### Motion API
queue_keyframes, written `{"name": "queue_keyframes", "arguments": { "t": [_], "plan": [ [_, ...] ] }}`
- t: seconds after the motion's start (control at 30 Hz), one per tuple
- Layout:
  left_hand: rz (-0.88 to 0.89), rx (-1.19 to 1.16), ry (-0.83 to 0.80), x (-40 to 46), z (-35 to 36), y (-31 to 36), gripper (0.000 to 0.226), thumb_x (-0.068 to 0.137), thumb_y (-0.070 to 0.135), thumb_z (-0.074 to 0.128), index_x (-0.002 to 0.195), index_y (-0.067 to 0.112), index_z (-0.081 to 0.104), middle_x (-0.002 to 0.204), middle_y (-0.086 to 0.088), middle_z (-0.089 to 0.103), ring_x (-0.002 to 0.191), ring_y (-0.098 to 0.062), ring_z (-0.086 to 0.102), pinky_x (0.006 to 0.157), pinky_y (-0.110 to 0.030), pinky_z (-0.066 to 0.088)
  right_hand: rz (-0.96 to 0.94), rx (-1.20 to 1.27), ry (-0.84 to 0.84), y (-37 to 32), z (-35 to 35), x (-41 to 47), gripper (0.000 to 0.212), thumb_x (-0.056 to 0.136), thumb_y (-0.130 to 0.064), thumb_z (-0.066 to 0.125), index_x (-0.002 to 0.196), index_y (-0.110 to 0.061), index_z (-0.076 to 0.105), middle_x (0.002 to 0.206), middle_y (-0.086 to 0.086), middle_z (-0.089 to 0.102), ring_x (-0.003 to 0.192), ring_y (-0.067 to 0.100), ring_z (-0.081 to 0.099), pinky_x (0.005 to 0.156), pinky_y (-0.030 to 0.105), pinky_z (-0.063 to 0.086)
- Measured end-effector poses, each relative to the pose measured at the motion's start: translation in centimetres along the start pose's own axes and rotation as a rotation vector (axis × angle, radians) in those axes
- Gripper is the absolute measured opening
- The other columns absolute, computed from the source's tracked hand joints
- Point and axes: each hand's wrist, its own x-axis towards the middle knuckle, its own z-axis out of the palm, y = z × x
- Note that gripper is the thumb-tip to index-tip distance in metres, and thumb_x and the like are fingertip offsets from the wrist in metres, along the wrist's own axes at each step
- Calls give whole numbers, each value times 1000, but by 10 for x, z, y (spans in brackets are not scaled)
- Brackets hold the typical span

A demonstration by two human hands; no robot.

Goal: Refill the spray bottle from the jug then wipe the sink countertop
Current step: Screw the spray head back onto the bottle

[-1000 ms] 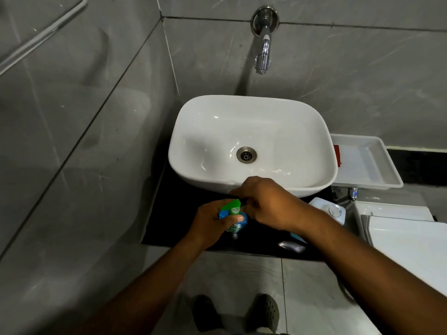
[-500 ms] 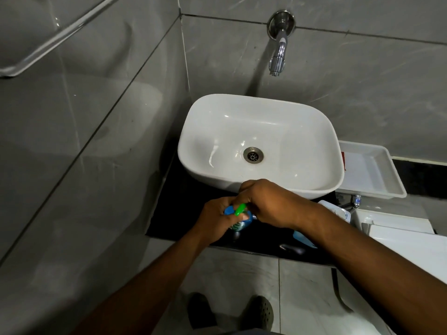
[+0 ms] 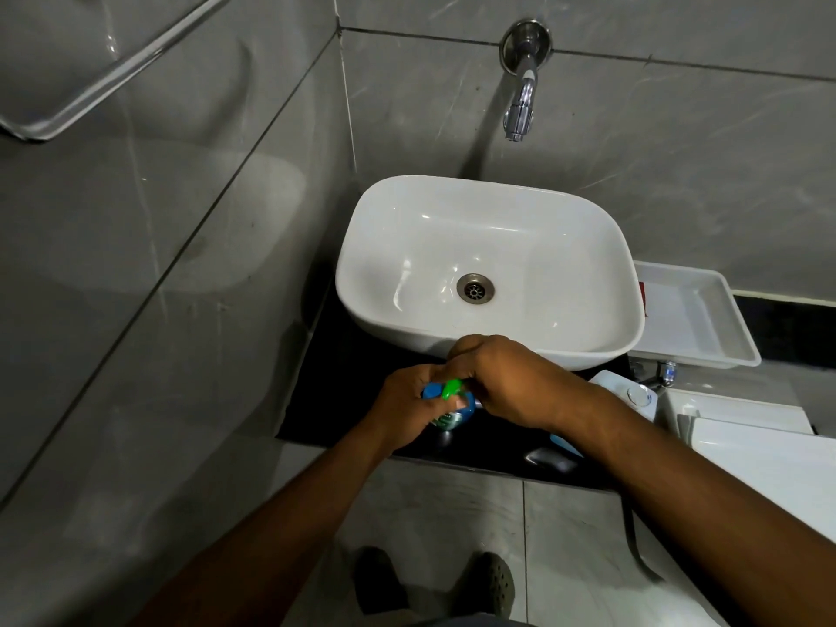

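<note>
I see both hands meeting just in front of the white sink (image 3: 491, 264), low in the middle of the view, over the black bench (image 3: 344, 382). My left hand (image 3: 407, 411) curls round the body of the blue spray bottle (image 3: 452, 416), which stands on or just above the bench; I cannot tell whether its base touches. My right hand (image 3: 511, 382) comes in from 4 o'clock and closes its fingers over the top of the bottle, pinching at the green spray head (image 3: 451, 388), of which only a small green part pokes out between the two hands. The bottle sits at about 7 o'clock from the drain (image 3: 475, 288), just beside the sink's near wall.

At 12 o'clock from the sink a chrome tap (image 3: 520, 106) juts from the grey tiled wall. At 3 o'clock from the sink lies a white tray (image 3: 705, 328), touching or nearly touching the sink's side. Behind my right wrist shows a white container with a round cap (image 3: 633, 393), partly hidden. At 6 o'clock, on the floor, I see my shoes (image 3: 493, 586).
</note>
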Motion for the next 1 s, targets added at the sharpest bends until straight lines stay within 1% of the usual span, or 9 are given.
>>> {"name": "queue_keyframes", "arguments": {
  "t": [0.13,0.23,0.3,0.43,0.5,0.6,0.8,0.9,1.0],
  "plan": [
    [-70,6,53,-7,-1,-15,75,73,11,77,139,22,43,136,9,49,123,-6,48,99,-17,41,263,226,215,24,30,-16,67,75,-3,72,136,-21,49,119,9,61,107,21,59,92,35,51],
    [-157,44,149,-18,1,-28,69,82,-5,62,142,16,37,143,-1,44,129,-19,44,107,-34,39,462,480,188,35,60,-27,82,68,-7,83,140,-17,44,130,8,58,117,20,57,101,37,48],
    [-178,74,147,-23,4,-30,63,83,-13,51,140,12,39,142,-9,46,127,-28,48,106,-36,40,515,537,187,38,76,-28,86,65,-11,86,140,-14,44,129,3,59,116,15,57,104,34,45],
    [-174,52,150,-27,9,-28,67,80,-20,38,140,9,39,139,-10,49,121,-30,52,95,-22,41,467,526,290,33,92,-17,56,70,-11,83,122,-16,62,110,-8,67,101,5,63,95,21,49],
    [-178,16,200,-31,4,-27,69,79,-21,36,140,10,38,135,-5,50,113,-24,56,85,-12,44,414,556,314,27,94,-8,50,72,-10,81,118,-18,65,109,-5,70,99,2,64,88,10,47],
    [-167,-76,338,-41,-14,-27,70,77,-23,33,137,11,43,123,2,52,98,-12,56,70,0,45,334,603,319,12,97,13,46,73,-9,80,115,-23,67,103,-6,72,94,-3,65,82,7,46],
    [-153,-297,546,-70,-56,-38,64,79,-20,44,113,32,61,111,11,67,103,-5,63,88,-19,50,208,625,228,-23,110,70,42,73,-3,77,112,-17,68,101,0,72,89,-1,64,78,9,48],
    [-166,-405,630,-78,-69,-41,54,83,-16,49,123,18,60,116,0,67,107,-14,63,88,-26,52,185,601,187,-37,116,94,46,74,0,75,117,-13,66,107,0,71,95,2,64,82,7,47],
    [-194,-464,691,-80,-78,-43,58,81,-22,44,128,11,56,117,-5,64,106,-17,62,77,-16,55,178,568,160,-44,121,111,46,73,-1,75,117,-12,66,103,-3,69,94,2,61,74,-2,41]
  ]
}}
